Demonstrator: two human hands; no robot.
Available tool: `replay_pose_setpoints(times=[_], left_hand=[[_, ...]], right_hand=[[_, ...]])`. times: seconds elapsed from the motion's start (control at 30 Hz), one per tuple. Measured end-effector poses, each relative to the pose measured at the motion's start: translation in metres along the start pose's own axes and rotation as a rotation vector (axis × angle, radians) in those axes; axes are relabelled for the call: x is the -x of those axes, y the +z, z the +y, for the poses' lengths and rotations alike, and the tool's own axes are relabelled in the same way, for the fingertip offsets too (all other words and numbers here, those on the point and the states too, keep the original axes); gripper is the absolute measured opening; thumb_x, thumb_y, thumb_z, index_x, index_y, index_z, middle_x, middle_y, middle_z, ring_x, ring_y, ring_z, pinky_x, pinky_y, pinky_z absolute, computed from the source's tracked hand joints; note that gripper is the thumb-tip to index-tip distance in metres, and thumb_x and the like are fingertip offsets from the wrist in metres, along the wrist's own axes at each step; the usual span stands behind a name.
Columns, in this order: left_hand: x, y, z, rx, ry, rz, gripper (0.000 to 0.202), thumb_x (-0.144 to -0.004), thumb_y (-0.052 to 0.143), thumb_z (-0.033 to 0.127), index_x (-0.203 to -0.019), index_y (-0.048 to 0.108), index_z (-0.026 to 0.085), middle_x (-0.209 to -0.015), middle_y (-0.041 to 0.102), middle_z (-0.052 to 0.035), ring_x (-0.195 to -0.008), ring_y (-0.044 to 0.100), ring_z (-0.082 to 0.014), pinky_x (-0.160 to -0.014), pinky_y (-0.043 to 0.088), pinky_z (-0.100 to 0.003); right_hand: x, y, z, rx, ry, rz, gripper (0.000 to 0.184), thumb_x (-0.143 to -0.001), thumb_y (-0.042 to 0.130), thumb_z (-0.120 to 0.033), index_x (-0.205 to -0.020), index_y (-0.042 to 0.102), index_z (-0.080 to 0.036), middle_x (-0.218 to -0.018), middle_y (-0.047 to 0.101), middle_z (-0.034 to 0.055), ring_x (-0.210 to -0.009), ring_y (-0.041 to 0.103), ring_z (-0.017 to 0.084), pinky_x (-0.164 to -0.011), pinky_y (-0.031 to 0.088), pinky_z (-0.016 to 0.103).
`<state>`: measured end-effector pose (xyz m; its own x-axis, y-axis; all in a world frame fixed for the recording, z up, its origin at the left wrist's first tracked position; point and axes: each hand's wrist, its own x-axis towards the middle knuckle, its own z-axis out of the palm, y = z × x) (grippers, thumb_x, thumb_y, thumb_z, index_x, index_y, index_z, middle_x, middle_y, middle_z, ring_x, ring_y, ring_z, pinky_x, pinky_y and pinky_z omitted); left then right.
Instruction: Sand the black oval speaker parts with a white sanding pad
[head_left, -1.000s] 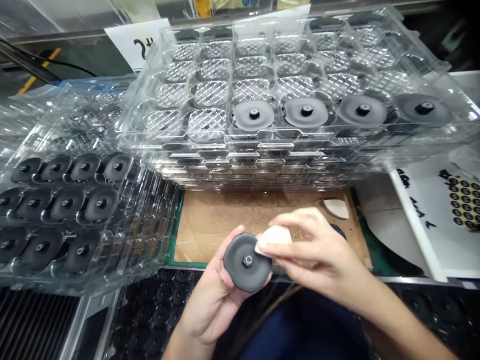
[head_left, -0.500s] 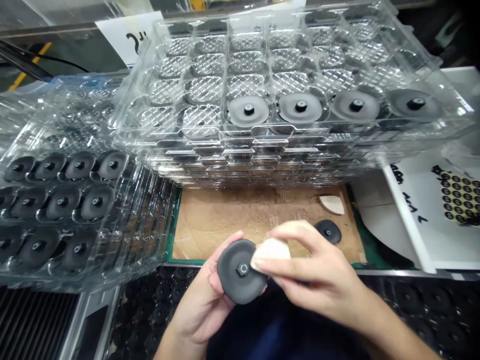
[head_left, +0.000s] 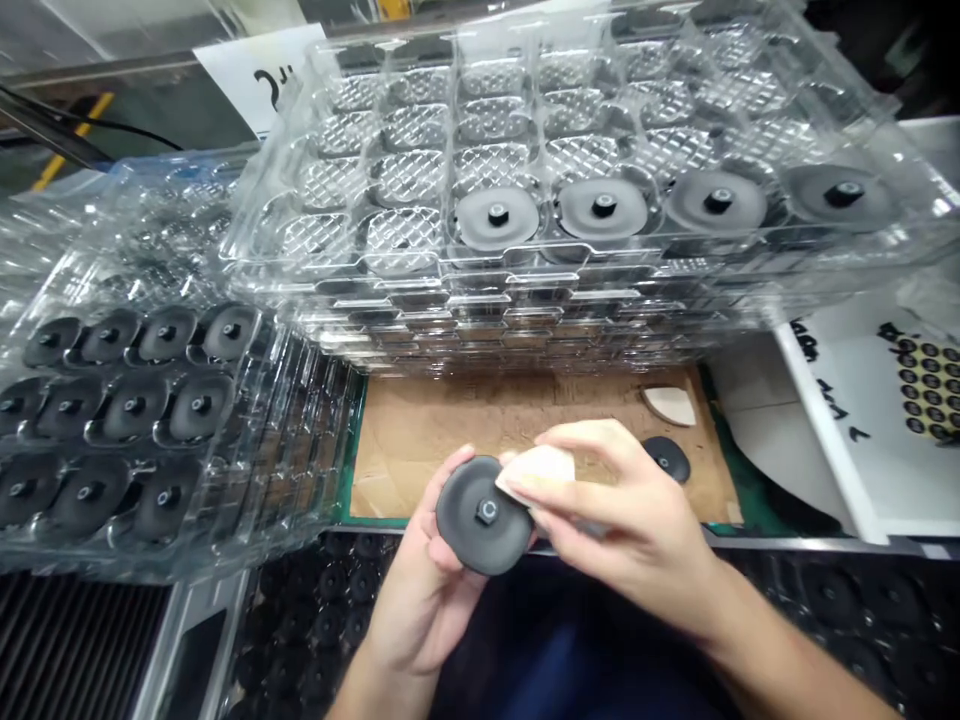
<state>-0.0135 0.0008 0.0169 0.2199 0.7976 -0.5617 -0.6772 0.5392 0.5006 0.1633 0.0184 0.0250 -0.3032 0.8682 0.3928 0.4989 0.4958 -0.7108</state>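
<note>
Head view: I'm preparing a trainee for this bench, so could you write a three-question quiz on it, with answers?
1. Which hand cradles the black disc?
2. True or false: the right hand is empty.
3. How many discs show in the front row of the clear tray straight ahead?
A: two
B: four
C: six

Key:
1. The left hand.
2. False; it pinches a white wedge.
3. B.
</note>
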Motion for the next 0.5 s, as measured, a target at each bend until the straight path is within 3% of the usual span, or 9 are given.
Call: replay_pose_setpoints(times=[0.07, 0.17, 0.3, 0.5], left_hand=[[-0.003, 0.005, -0.004, -0.005, 0.078, 0.009, 0.049, -0.054, 0.083, 0.034, -0.101, 0.069, 0.035, -0.114, 0.069, 0.0002, -0.103, 0.064, -0.0221, -0.092, 0.049, -0.032], [-0.009, 0.014, -0.011, 0.023, 0.179, 0.020, 0.048, -0.054, 0.084, 0.028, -0.098, 0.067, 0.038, -0.110, 0.070, 0.0024, -0.096, 0.066, -0.0236, -0.091, 0.050, -0.038], [-0.015, 0.021, -0.021, 0.012, 0.350, 0.073, 0.054, -0.049, 0.086, 0.029, -0.099, 0.066, 0.034, -0.108, 0.069, 0.0013, -0.103, 0.064, -0.0239, -0.088, 0.051, -0.031], [-0.017, 0.023, -0.027, -0.002, 0.428, 0.069, 0.049, -0.052, 0.085, 0.023, -0.095, 0.065, 0.037, -0.111, 0.068, 0.0048, -0.108, 0.063, -0.0271, -0.093, 0.050, -0.039]], right_hand=[[0.001, 0.001, -0.004, 0.013, 0.027, 0.050, 0.024, -0.082, 0.060, -0.016, -0.100, 0.072, -0.025, -0.098, 0.061, 0.0074, -0.091, 0.059, 0.019, -0.077, 0.054, 0.032], [0.001, 0.002, -0.008, -0.040, 0.035, 0.020, 0.023, -0.082, 0.059, -0.017, -0.100, 0.072, -0.025, -0.095, 0.061, 0.0067, -0.088, 0.061, 0.018, -0.072, 0.056, 0.030], [0.002, 0.003, -0.007, 0.031, 0.107, 0.095, 0.024, -0.083, 0.058, -0.016, -0.102, 0.070, -0.026, -0.097, 0.059, 0.0064, -0.088, 0.061, 0.018, -0.074, 0.055, 0.033], [0.006, 0.006, -0.009, -0.013, 0.118, 0.090, 0.023, -0.082, 0.058, -0.016, -0.101, 0.068, -0.025, -0.093, 0.058, 0.0064, -0.083, 0.060, 0.018, -0.069, 0.056, 0.032]])
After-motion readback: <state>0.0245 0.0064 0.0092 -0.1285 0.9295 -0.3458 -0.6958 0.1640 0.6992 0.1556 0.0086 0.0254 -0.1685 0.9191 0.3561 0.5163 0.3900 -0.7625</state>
